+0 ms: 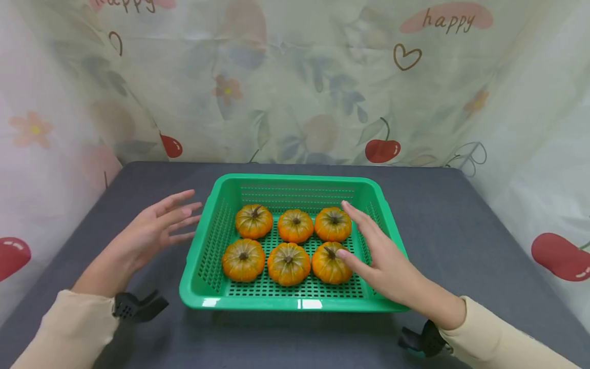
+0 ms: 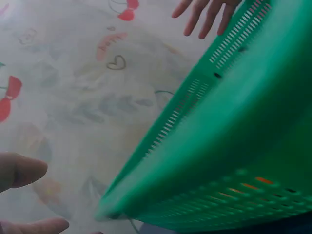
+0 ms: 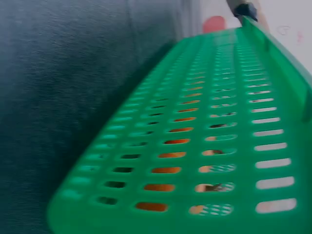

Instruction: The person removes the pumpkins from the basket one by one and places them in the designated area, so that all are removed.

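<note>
A green slotted plastic basket [image 1: 304,304] stands on the dark table with several small orange pumpkins [image 1: 289,264] in it, set in two rows, stems up. To its left my left hand [image 1: 154,230] is held with fingers spread and holds nothing; the fingertips come near the left rim. My right hand [image 1: 387,261] hovers at the basket's right side with straight fingers. Its index fingertip appears beside the back right pumpkin [image 1: 333,224], and its thumb tip overlaps the front right pumpkin [image 1: 331,269]. Whether it touches either I cannot tell.
The dark grey tabletop [image 1: 442,220] extends around the basket. Patterned curtains [image 1: 286,102] with cherries and hearts hang behind and on both sides. Each wrist wears a black camera mount, the left one [image 1: 138,306] low beside the basket.
</note>
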`<state>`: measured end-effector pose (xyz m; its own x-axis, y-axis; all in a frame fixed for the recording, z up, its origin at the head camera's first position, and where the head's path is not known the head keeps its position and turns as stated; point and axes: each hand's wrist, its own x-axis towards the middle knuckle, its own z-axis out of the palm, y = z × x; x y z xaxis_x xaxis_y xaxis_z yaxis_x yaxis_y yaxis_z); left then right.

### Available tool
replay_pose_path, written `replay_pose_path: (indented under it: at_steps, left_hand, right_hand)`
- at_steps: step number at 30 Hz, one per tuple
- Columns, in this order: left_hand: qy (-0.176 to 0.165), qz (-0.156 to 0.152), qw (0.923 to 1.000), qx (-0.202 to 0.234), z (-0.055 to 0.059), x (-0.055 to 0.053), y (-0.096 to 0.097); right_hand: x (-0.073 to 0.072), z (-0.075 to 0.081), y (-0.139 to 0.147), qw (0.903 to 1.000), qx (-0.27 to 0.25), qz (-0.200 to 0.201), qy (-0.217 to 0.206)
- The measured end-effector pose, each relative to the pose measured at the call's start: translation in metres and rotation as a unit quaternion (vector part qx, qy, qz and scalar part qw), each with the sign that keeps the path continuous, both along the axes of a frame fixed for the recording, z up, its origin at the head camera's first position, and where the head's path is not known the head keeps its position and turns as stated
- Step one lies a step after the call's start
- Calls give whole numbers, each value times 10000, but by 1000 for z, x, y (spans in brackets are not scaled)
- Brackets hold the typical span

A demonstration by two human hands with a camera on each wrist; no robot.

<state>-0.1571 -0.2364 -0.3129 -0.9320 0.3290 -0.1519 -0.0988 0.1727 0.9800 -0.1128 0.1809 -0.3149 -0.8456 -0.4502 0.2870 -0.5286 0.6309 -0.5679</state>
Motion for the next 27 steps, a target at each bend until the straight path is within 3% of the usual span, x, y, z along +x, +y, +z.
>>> replay_pose_path:
  at_steps: [5, 12, 27]
  left_hand:
    - [-335, -284, 9990, -89, -9, -6, 2]
    - [-960, -556, 9936, 230, -13, -10, 6]
    - [-1394, -715, 9833, 929, -20, -15, 2]
  right_hand:
    - [-4, 1, 2, 9959, 142, 21, -894]
    - [-12, 0, -2, 9846, 124, 148, -1735]
    - [-24, -10, -9, 9678, 246, 362, -2480]
